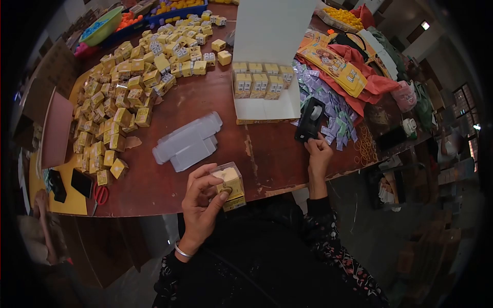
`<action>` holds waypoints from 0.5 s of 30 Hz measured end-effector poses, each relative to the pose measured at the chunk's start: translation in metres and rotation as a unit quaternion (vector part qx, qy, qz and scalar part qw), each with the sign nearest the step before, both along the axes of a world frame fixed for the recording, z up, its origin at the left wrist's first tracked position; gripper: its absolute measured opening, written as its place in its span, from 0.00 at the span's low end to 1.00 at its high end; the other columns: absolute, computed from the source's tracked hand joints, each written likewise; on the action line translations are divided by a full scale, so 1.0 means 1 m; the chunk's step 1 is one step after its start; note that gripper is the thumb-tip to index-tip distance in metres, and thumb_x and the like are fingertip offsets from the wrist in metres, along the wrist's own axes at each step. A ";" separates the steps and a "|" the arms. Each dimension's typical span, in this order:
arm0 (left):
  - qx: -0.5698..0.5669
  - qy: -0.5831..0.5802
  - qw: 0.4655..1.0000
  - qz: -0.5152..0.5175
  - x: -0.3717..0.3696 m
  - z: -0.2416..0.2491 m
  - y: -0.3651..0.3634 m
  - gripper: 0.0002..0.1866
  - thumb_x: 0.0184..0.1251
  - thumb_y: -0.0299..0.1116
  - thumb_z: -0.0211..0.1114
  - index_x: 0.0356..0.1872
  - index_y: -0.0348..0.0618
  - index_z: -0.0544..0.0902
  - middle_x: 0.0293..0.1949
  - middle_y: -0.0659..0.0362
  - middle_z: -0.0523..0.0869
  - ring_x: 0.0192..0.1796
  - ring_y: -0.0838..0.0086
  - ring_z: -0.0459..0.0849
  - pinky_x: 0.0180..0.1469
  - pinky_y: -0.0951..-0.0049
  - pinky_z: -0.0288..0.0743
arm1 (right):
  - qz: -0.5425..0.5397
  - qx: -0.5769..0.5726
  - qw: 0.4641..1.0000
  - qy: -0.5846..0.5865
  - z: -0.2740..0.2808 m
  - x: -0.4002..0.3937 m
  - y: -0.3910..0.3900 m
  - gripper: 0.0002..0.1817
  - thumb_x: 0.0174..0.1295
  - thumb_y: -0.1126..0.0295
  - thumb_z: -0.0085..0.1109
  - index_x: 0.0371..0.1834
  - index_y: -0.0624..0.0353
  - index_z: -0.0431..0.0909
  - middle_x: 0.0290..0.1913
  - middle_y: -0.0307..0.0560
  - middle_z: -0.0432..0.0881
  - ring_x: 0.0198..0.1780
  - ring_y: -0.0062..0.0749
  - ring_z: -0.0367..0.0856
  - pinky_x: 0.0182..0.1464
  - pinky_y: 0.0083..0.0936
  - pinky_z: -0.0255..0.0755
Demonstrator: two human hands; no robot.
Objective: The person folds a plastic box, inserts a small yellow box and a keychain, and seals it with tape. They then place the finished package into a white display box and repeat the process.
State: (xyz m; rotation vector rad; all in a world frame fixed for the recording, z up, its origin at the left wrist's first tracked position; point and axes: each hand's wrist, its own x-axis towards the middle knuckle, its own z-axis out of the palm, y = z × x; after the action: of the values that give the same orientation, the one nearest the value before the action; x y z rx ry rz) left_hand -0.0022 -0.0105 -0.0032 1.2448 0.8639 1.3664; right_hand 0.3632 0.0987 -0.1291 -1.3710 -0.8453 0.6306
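My left hand (201, 204) is closed around a small yellow box (233, 180) under a clear plastic cover, held up before the table's near edge. My right hand (319, 152) has its fingertips pinched at the near end of a black tape dispenser (310, 120); anything between them is too small to make out. Behind my left hand lies flattened clear plastic packaging (189, 141). An open white carton (268, 109) stands at the middle back with several small yellow boxes (259, 84) in rows inside it.
A big heap of small yellow boxes (123, 115) covers the table's left side. Red scissors (101, 194) and a dark phone (81, 184) lie near the front left. Purple sachets (336, 119) and rubber bands (365, 146) are on the right. Another person's arm (45, 226) shows far left.
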 end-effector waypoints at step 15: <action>0.168 0.162 0.966 0.111 0.002 0.003 -0.003 0.15 0.65 0.17 0.72 0.51 0.40 0.86 0.69 0.43 0.69 0.65 0.53 0.81 0.64 0.57 0.81 | 0.435 -0.018 0.892 0.120 0.157 -0.179 -0.093 0.07 0.74 0.77 0.62 0.52 0.65 0.83 0.38 0.44 0.88 0.35 0.20 0.86 0.39 0.17 0.83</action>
State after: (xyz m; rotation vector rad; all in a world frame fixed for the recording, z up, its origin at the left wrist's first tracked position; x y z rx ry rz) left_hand 0.0000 -0.0130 -0.0002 1.7097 1.0520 1.5580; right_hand 0.1838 0.0060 0.0280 -0.8605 -1.2415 1.4774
